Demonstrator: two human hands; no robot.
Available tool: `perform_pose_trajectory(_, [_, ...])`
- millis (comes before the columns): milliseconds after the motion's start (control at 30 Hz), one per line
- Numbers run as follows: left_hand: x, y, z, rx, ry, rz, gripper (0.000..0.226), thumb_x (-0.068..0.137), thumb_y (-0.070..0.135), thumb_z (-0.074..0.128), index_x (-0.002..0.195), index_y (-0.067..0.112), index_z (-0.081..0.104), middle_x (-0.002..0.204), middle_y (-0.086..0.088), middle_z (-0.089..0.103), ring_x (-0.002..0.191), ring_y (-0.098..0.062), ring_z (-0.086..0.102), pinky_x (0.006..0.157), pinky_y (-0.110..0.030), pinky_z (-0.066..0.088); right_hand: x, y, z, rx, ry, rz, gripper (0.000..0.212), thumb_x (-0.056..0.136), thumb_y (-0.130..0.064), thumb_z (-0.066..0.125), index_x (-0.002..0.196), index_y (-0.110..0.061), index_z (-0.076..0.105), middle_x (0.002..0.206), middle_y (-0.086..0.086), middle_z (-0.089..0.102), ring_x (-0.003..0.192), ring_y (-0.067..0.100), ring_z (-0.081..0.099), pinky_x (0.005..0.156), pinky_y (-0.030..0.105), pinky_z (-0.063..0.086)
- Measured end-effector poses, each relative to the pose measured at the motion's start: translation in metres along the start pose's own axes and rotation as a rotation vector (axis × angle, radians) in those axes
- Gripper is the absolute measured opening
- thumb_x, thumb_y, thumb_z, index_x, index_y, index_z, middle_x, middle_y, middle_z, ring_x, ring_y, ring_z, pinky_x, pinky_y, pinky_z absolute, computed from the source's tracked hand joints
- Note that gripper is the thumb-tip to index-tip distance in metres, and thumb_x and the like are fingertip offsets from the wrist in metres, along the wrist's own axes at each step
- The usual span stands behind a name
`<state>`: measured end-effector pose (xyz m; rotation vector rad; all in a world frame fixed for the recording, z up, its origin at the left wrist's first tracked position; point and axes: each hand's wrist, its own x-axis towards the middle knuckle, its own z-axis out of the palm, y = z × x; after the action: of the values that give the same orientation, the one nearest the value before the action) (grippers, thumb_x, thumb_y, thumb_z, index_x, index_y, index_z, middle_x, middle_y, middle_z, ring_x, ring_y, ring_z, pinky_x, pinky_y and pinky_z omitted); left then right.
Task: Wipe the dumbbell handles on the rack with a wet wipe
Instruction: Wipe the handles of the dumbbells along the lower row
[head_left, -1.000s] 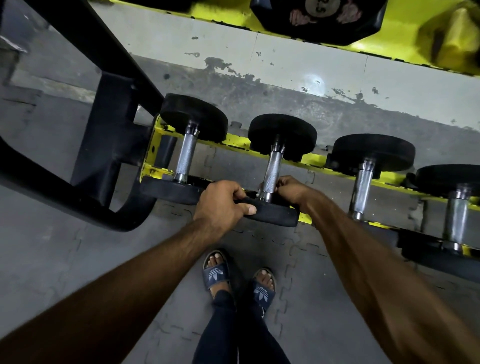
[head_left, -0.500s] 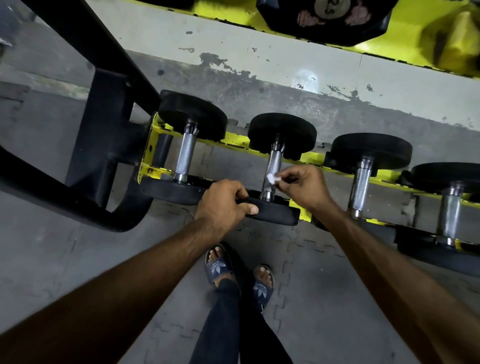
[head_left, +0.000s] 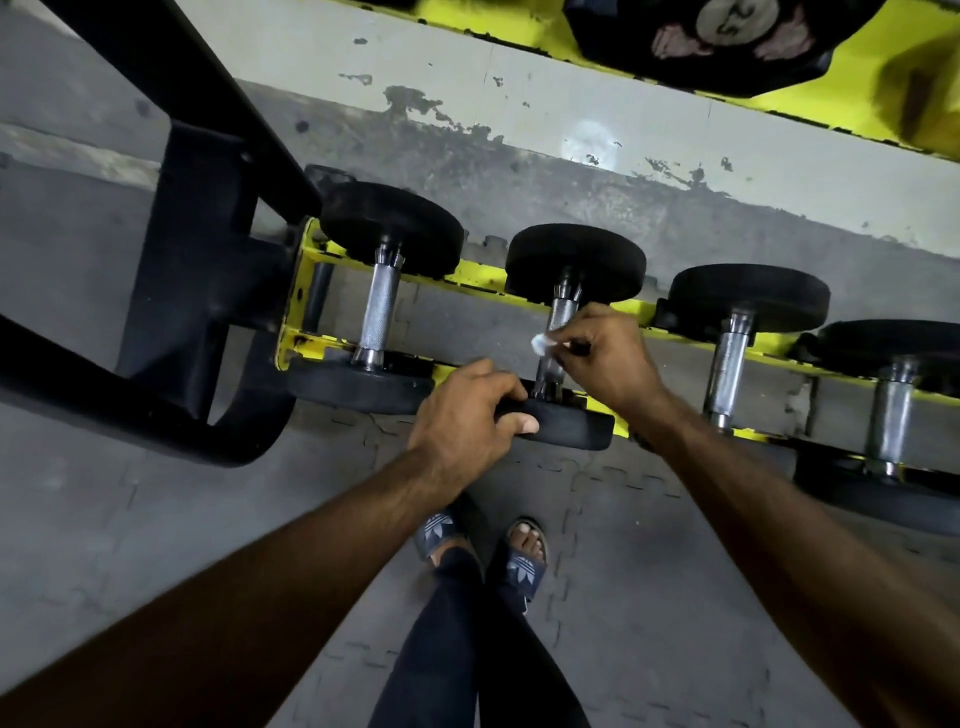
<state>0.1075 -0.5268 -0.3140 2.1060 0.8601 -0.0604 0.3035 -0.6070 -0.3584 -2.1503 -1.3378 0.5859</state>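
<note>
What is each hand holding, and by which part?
Left hand holds the second dumbbell's near head by its rim. Right hand pinches a wipe, one end poking out, against the handle.

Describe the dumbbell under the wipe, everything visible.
The second dumbbell from the left has two round black, rubbery-looking heads and a knurled, shiny metal handle. It lies across the yellow rack rails, one head far, one near. The left hand grips the near head; the right hand pinches a small white wet wipe against mid-handle. No markings are readable.
</note>
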Motion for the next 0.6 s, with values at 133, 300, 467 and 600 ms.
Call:
perform_pose_trajectory(133, [0.002, -0.008, -0.001, -0.03, -0.022, 0.049, 0.029, 0.08, 0.034, 0.08, 0.106, 0.022, 0.073, 0.101, 0.008, 0.061, 0.097, -0.015, 0.057, 0.083, -0.037, 0.052, 0.003, -0.01, -0.013, -0.098, -0.529, -0.145, 0.014, 0.079, -0.011, 0.08, 0.091, -0.017, 0.081, 0.095, 0.003, 0.075, 0.088, 0.019, 0.068, 0.084, 0.029, 0.053])
perform_pose_trajectory(300, [0.004, -0.016, -0.003, -0.04, -0.053, 0.089, 0.029, 0.083, 0.027, 0.078, 0.11, 0.018, 0.074, 0.101, 0.006, 0.063, 0.097, -0.016, 0.06, 0.083, -0.039, 0.054, 0.026, -0.015, -0.011, -0.328, -0.27, -0.032, 0.014, 0.079, -0.008, 0.069, 0.088, -0.012, 0.079, 0.093, 0.009, 0.067, 0.088, 0.031, 0.066, 0.076, 0.038, 0.055])
perform_pose_trajectory(467, [0.005, -0.018, -0.003, -0.047, -0.064, 0.115, 0.028, 0.084, 0.023, 0.078, 0.111, 0.016, 0.074, 0.101, 0.002, 0.063, 0.097, -0.019, 0.06, 0.082, -0.041, 0.054, 0.029, -0.031, -0.015, -0.417, -0.704, -0.121, 0.013, 0.079, -0.017, 0.074, 0.09, -0.021, 0.079, 0.095, 0.001, 0.068, 0.088, 0.023, 0.064, 0.077, 0.031, 0.052])
perform_pose_trajectory(600, [0.005, -0.018, -0.002, -0.041, -0.056, 0.123, 0.027, 0.085, 0.023, 0.077, 0.11, 0.016, 0.074, 0.1, 0.002, 0.063, 0.097, -0.019, 0.059, 0.081, -0.04, 0.053, 0.022, -0.013, -0.017, -0.226, -0.35, -0.048, 0.025, 0.067, 0.001, 0.073, 0.085, -0.014, 0.08, 0.089, 0.005, 0.072, 0.085, 0.026, 0.068, 0.073, 0.034, 0.055])
